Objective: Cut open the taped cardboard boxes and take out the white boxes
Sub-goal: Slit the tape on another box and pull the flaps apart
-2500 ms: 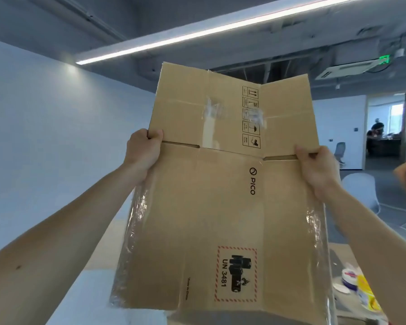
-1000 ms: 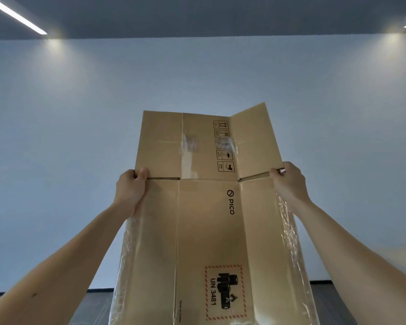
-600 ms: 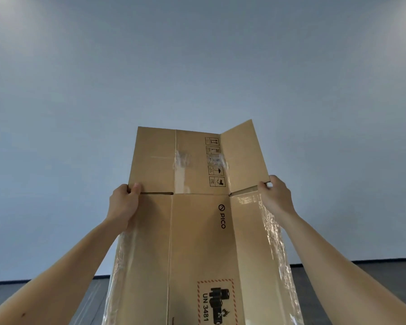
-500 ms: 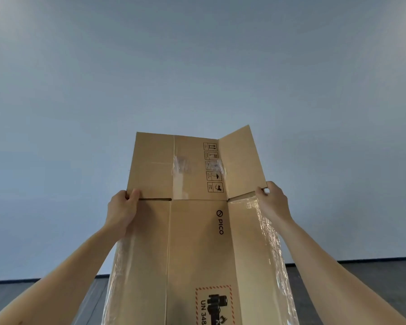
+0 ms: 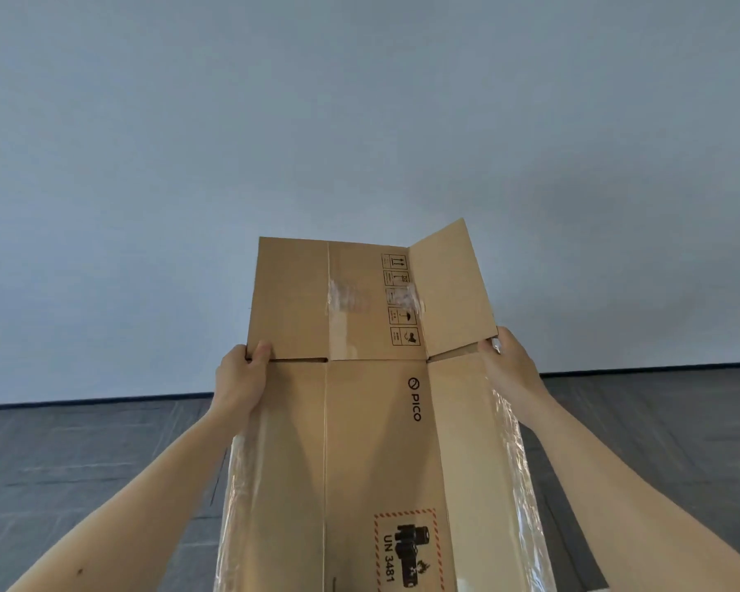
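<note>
Up front, cardboard box (image 5: 372, 442) flattened — left hand (image 5: 241, 380), right hand (image 5: 507, 365) gripping its sides.

Shot from one wide-angle camera worn on the head, facing forward at a pale wall (image 5: 359, 121), dark floor (image 5: 82, 455) low in frame. Close in, at arm's length, on a flattened cardboard box (image 5: 372, 442) gripped by left hand (image 5: 240, 382) and right hand (image 5: 505, 369), filling the lower centre.
</note>
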